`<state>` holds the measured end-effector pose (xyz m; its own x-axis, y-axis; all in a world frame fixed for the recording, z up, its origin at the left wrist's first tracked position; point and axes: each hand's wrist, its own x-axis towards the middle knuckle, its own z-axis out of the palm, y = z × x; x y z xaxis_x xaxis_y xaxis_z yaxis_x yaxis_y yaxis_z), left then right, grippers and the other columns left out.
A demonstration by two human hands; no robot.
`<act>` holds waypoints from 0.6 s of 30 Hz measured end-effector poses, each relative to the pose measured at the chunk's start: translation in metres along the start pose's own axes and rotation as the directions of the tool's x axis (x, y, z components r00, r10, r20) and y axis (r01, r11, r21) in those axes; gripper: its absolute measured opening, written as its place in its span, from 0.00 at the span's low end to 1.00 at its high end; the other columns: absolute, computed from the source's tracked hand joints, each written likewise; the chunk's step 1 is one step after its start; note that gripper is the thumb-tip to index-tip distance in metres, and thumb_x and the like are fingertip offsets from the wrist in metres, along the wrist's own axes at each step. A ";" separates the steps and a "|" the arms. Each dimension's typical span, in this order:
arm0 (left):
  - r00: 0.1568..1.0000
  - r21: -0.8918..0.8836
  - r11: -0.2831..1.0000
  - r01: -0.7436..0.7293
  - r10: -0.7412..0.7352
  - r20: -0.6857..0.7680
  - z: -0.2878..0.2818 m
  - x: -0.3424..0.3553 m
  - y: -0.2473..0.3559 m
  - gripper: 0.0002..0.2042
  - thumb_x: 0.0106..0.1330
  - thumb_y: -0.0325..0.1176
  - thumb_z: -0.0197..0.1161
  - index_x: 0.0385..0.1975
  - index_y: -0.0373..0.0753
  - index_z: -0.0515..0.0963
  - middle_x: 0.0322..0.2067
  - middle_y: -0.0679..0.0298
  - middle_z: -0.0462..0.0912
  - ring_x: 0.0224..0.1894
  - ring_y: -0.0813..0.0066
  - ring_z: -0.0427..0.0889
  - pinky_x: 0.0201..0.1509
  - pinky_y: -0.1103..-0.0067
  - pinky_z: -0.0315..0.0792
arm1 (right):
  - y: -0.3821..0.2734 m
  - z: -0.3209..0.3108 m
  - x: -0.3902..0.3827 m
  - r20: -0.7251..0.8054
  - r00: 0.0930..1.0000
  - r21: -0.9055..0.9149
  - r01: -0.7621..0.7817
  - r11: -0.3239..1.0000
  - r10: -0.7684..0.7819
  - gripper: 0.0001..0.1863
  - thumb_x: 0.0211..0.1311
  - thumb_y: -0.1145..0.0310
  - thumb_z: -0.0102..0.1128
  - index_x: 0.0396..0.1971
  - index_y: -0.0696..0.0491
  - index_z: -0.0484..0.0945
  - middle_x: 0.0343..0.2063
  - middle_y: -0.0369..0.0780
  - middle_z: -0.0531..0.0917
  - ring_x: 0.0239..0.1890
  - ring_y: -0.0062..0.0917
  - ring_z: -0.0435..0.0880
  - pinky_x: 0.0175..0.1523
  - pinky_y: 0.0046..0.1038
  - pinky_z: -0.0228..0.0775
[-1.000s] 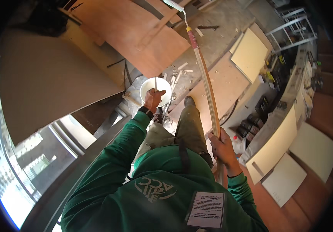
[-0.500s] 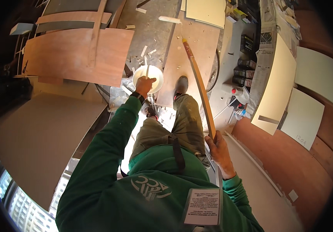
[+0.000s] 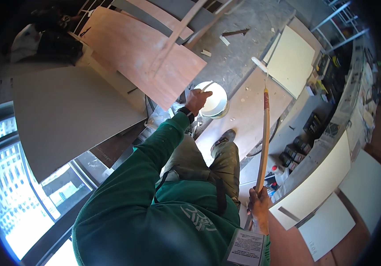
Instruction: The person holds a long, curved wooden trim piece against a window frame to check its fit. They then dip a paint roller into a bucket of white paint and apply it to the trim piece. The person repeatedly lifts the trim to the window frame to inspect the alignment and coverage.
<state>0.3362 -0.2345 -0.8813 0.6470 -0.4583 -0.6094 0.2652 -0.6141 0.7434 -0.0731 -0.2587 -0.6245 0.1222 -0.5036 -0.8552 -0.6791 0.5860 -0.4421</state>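
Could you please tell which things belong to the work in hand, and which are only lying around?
In use, it seems:
white bucket, held by the left hand
paint roller on a long wooden pole, held by the right hand

Apparently just lying around:
brown wooden sheet
cream panel
pale scraps

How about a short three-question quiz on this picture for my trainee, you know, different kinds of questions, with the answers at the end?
1. Open question: which hand grips the wooden pole?

2. Multiple choice: which of these is the left hand nearest to?
A) the window
B) the white bucket
C) the badge

3. True or false: the paint roller at the pole's far end is inside the white bucket.

Key
1. The right hand.
2. B.
3. False; the paint roller is apart from the white bucket, farther to the right.
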 end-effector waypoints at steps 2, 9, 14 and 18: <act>0.999 -0.049 0.999 -0.019 0.016 -0.048 -0.033 0.007 0.023 0.20 0.58 0.47 0.73 0.28 0.30 0.84 0.20 0.59 0.81 0.23 0.70 0.78 0.29 0.68 0.71 | -0.014 -0.001 0.005 0.027 0.998 -0.028 0.061 0.998 -0.060 0.10 0.73 0.65 0.59 0.40 0.56 0.70 0.17 0.32 0.71 0.10 0.14 0.68 0.12 0.22 0.60; 0.964 -0.127 0.985 -0.121 0.086 -0.251 -0.164 0.076 0.081 0.18 0.62 0.44 0.70 0.38 0.32 0.84 0.21 0.66 0.75 0.21 0.73 0.71 0.25 0.73 0.66 | -0.069 0.029 0.035 0.087 0.982 -0.202 0.181 0.963 -0.166 0.07 0.69 0.70 0.59 0.39 0.52 0.70 0.17 0.30 0.69 0.10 0.12 0.64 0.11 0.21 0.58; 0.928 -0.128 0.978 -0.164 0.109 -0.356 -0.250 0.179 0.098 0.22 0.59 0.47 0.71 0.36 0.29 0.85 0.33 0.51 0.87 0.36 0.58 0.84 0.42 0.64 0.75 | -0.106 0.097 0.052 0.068 0.933 -0.310 0.356 0.882 -0.353 0.15 0.65 0.62 0.66 0.40 0.56 0.74 0.25 0.34 0.75 0.28 0.19 0.71 0.34 0.26 0.64; 0.856 0.028 0.992 -0.125 0.122 -0.502 -0.321 0.286 0.057 0.24 0.58 0.52 0.72 0.34 0.30 0.85 0.34 0.46 0.87 0.38 0.48 0.84 0.46 0.60 0.76 | -0.146 0.164 0.046 0.041 0.963 -0.248 0.269 0.931 -0.267 0.14 0.63 0.67 0.66 0.43 0.58 0.74 0.32 0.38 0.78 0.33 0.23 0.75 0.42 0.27 0.68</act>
<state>0.7654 -0.1947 -0.9244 0.9453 -0.1446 -0.2923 0.1620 -0.5698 0.8057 0.1509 -0.2630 -0.6432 0.3284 -0.6156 -0.7164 -0.7785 0.2531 -0.5744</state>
